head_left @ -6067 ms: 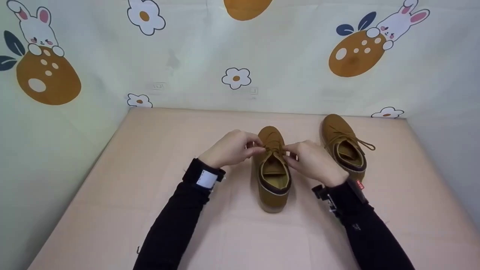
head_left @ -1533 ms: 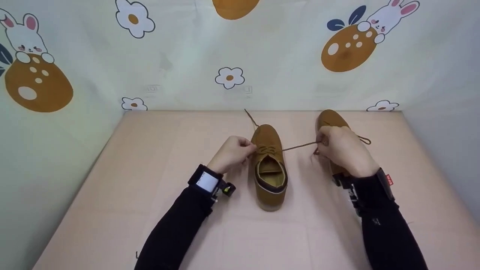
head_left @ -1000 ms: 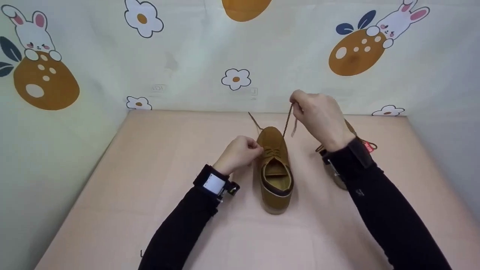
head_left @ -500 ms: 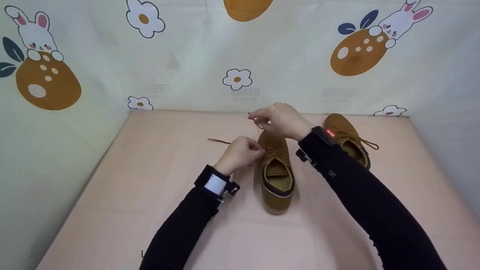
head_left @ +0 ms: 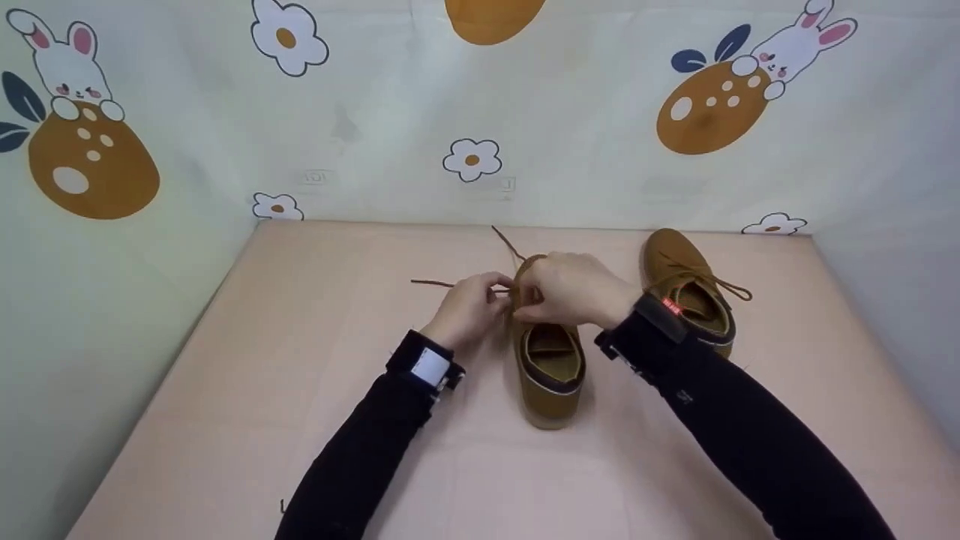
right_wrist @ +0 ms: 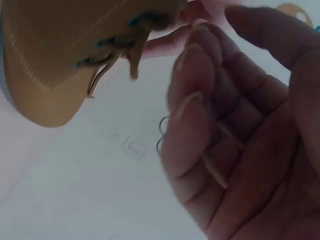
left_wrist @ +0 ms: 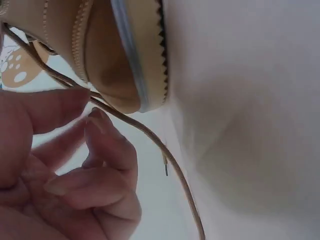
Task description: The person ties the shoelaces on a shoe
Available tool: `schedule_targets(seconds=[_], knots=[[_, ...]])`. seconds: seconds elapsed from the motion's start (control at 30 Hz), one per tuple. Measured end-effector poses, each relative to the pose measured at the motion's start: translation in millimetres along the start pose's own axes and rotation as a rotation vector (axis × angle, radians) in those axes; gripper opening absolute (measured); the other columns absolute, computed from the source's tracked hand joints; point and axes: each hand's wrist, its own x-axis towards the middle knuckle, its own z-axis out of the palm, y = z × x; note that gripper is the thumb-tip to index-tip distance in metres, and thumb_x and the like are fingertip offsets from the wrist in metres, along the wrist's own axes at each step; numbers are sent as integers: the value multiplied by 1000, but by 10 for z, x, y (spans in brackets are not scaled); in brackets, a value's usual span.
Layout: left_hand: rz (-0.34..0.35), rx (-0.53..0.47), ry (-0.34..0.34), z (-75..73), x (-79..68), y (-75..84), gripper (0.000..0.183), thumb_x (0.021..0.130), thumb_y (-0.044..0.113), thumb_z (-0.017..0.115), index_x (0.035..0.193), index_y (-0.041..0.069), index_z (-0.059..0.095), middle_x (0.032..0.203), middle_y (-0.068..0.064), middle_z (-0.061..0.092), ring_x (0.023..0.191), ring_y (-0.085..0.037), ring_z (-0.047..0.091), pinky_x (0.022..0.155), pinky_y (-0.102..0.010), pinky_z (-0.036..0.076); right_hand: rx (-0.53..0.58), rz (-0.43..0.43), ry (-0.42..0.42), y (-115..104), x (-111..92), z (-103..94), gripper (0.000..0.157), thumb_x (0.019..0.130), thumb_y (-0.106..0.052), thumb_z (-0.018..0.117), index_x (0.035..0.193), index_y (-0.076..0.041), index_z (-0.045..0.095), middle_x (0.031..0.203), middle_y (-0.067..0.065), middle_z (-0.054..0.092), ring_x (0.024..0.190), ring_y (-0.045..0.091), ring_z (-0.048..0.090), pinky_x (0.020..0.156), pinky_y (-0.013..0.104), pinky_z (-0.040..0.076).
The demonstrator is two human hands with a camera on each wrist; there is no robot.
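Note:
A brown lace-up shoe stands mid-table, toe toward the back wall. My left hand is at its left side, pinching a brown shoelace by the fingertips; one lace end trails left past the hand. My right hand is over the lacing and hides most of it in the head view. In the right wrist view its fingers are loosely curved, the thumb apart from them, with no lace between. Fingertips of the left hand show just beyond the right ones, close to the lace rows.
A matching brown shoe with a tied lace stands at the right, partly behind the right sleeve. Another lace end sticks out beyond the toe. The pink tabletop meets a patterned back wall.
The right hand drew a lace out to the right, carried it over the toe to the left and let it go, then came back over the lacing. The left hand stayed beside the shoe.

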Motion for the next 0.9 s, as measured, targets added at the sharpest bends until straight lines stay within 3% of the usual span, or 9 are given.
schedule_targets(seconds=[0.23, 0.4, 0.6, 0.77, 0.9], knots=[[50, 99, -12, 14, 1, -27, 5, 90, 12, 71, 94, 11, 71, 73, 2, 62, 67, -14, 56, 67, -31, 47, -14, 77, -76, -28, 9, 56, 27, 84, -38, 77, 69, -19, 65, 66, -8, 58, 64, 15, 56, 57, 35, 45], [22, 94, -77, -98, -34, 38, 5, 90, 16, 71, 92, 11, 69, 73, 1, 60, 67, -15, 56, 65, -31, 47, 45, 82, -96, 12, -1, 37, 24, 87, -27, 74, 70, -14, 66, 64, -6, 59, 59, 14, 55, 54, 30, 44], [18, 80, -115, -295, -78, 109, 6, 90, 17, 69, 91, 11, 68, 70, 2, 59, 60, -12, 53, 56, -27, 44, 20, 109, -177, -26, -37, -42, 29, 88, -37, 75, 71, -15, 65, 63, -5, 61, 56, 12, 57, 53, 29, 44], [24, 80, -127, -401, -131, 131, 7, 90, 19, 66, 90, 12, 67, 62, 5, 52, 52, -10, 48, 51, -26, 40, 13, 46, -214, -10, -70, -62, 29, 87, -34, 76, 70, -14, 65, 62, -6, 58, 56, 11, 54, 52, 28, 43], [24, 91, -127, -465, -170, 152, 6, 89, 19, 65, 90, 13, 67, 57, 7, 46, 49, -9, 44, 50, -27, 37, 64, -2, -172, 51, -96, -49, 21, 85, -22, 74, 69, -13, 64, 62, -6, 56, 57, 11, 51, 54, 28, 42]])
